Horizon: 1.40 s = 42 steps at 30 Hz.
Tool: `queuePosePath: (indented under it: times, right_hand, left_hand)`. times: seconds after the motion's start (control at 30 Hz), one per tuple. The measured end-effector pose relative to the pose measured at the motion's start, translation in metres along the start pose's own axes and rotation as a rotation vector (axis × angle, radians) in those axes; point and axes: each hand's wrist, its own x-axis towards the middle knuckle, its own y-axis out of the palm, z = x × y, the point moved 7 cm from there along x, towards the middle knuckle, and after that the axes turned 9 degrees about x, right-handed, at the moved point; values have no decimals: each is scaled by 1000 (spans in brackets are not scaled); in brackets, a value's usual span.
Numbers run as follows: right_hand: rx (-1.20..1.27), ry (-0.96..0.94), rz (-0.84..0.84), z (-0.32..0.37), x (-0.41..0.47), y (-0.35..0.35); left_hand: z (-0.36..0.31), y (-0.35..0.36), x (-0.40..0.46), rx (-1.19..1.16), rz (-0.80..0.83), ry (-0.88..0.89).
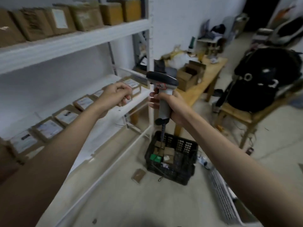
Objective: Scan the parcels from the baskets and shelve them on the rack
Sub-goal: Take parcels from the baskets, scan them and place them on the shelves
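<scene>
Right hand [172, 108] at the centre of the frame, fingers wrapped around the grey handle of the scanner [161, 94], its black head pointing left. Left hand [115, 95] just left of it, fingers curled in, holding nothing I can make out.

The rack [73, 41] fills the left side. Top shelf: six or so brown parcels [60, 20] standing in a row. Middle shelf: about seven flat parcels with white labels [47, 128] in a line running toward the lower left, partly hidden behind the left forearm.

One black basket [186, 159] on the floor at lower centre, a handful of small boxes inside, two of them green. The scanner cable hangs into it. One loose parcel [138, 175] lies on the floor just left of the basket.

A wooden table [211, 69] with open boxes sits at the upper right, a chair [237, 115] piled with black bags beside it.
</scene>
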Motion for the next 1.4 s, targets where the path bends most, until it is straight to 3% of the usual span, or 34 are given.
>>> queuePosePath:
  times: [0.23, 0.83, 1.2, 1.4]
  right_hand:
    - [-13, -62, -287, 37, -79, -133]
    - [-79, -34, -672, 132, -330, -427]
    - [29, -13, -854, 145, -361, -559]
    - [98, 128, -946, 135, -334, -645]
  left_hand:
    - [-48, 163, -17, 99, 345, 46]
    - [-182, 535, -159, -17, 797, 92]
    - [-215, 685, -132, 72, 949, 95]
    - [-199, 770, -86, 58, 1028, -12]
